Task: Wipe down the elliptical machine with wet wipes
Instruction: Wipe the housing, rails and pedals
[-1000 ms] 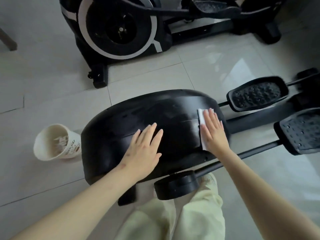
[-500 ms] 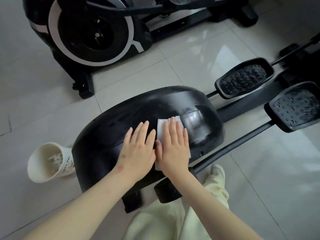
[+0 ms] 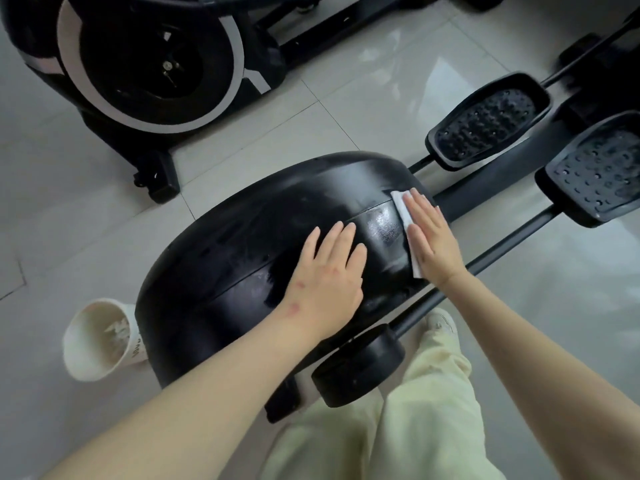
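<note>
I count two exercise machines. The near one is the elliptical machine (image 3: 242,244), seen from above, with its rounded black housing right under me. The second machine (image 3: 149,64), which has a white ring round its wheel, stands further off on the tiled floor (image 3: 346,98). The near machine has two studded foot pedals to my right, the far pedal (image 3: 485,123) and the near pedal (image 3: 599,168). Each sits on a black bar, and a round black crank disc (image 3: 360,365) sits at the housing's near side.

There is one wipe (image 3: 401,204), white and folded flat, lying on the right end of the housing. Only its left edge and top corner show from under my hand. The black shell just left of it has a wet shine.

There is one container, a white paper cup (image 3: 86,355). It lies on its side on the floor just beside the housing's left end, with its mouth towards me. Something pale and crumpled is inside, but I cannot tell what.

I see both hands. My left hand (image 3: 329,278) lies palm down on the middle of the housing, its fingers (image 3: 343,237) straight, slightly spread and holding nothing. My right hand (image 3: 431,237) presses flat on the wipe, its fingers (image 3: 420,211) straight and close together, not curled round it. The two hands are near each other but apart.

Below them are pale green trousers (image 3: 415,410) and one light shoe (image 3: 440,322) on the floor beside the bar.
</note>
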